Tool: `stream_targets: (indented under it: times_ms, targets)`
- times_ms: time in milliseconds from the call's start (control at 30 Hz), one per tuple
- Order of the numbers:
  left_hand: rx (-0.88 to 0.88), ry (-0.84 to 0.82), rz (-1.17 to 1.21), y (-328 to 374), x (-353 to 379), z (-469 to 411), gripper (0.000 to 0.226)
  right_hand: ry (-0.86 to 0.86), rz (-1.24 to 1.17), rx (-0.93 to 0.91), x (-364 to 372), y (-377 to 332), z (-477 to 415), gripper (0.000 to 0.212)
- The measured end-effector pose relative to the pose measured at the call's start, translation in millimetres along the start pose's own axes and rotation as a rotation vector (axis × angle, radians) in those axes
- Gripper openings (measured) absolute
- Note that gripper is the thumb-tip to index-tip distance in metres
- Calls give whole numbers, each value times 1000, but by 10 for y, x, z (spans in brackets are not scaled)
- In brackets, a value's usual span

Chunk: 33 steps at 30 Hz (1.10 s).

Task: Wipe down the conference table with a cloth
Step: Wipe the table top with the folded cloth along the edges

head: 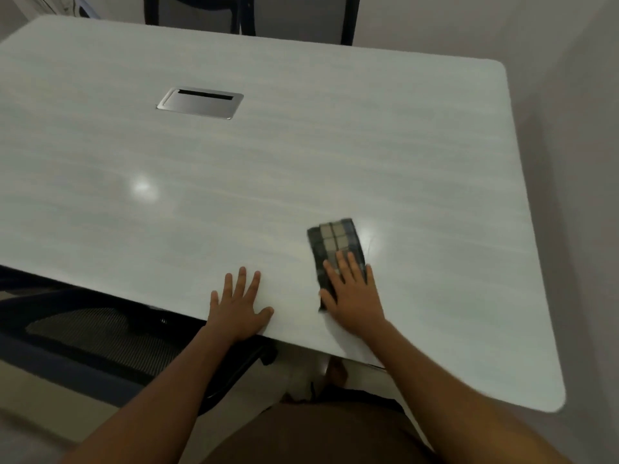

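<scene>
the right hand (355,296) lay flat with fingers spread on the near half of a folded plaid cloth (335,242), pressing rather than gripping it, at about five o'clock on the conference table (301,155) near its front edge, while the left hand (239,306) rested open and empty at the rim, bracing. since the palm covered only the near end, the far half could bunch or fold under on a forward push. a long stroke toward eleven o'clock might snag on the metal cable hatch (200,103).
</scene>
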<state>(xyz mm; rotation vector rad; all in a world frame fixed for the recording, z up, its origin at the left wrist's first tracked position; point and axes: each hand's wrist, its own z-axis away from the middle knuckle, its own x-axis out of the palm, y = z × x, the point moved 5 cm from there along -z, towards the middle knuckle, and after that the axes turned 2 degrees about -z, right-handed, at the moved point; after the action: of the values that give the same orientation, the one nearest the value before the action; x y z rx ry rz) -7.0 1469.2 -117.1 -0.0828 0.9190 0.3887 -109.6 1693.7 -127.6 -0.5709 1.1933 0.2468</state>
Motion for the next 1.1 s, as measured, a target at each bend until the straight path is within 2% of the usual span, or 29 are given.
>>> stream_targets:
  times_ms: [167, 233, 300, 367, 467, 567, 633, 700, 833, 933, 1000, 1100]
  targets:
    - [-28, 1, 42, 242, -25, 98, 79, 34, 70, -231, 121, 288, 956, 61]
    - [48, 4, 15, 456, -7, 172, 79, 35, 105, -270, 39, 546, 1065, 61]
    - [152, -1, 1, 709, 37, 230, 79, 5, 90, -165, -57, 718, 1020, 64]
    - [217, -20, -14, 947, 140, 294, 78, -2, 24, 41, -102, 703, 912, 73]
    - [211, 28, -89, 1102, 329, 333, 80, 36, -45, 265, -23, 384, 803, 85]
    - [243, 109, -105, 1007, 417, 331, 85, 7, -16, 138, 93, 165, 1002, 78]
    - [292, 131, -112, 930, 429, 334, 105, 3, 9, 12, 136, 280, 1240, 68]
    - [305, 141, -114, 897, 420, 308, 114, 34, 20, -22, 99, 544, 1415, 63]
    - [296, 144, -112, 898, 436, 306, 88, 63, -36, 147, -36, 851, 1331, 70]
    - [296, 169, -108, 889, 453, 281, 97, 56, -59, 280, -48, 684, 1049, 82]
    - [293, 186, -95, 903, 459, 268, 105, 13, -29, 222, -42, 600, 1002, 82]
    - [261, 211, -86, 897, 471, 269, 106, -34, 51, -42, -28, 798, 1256, 69]
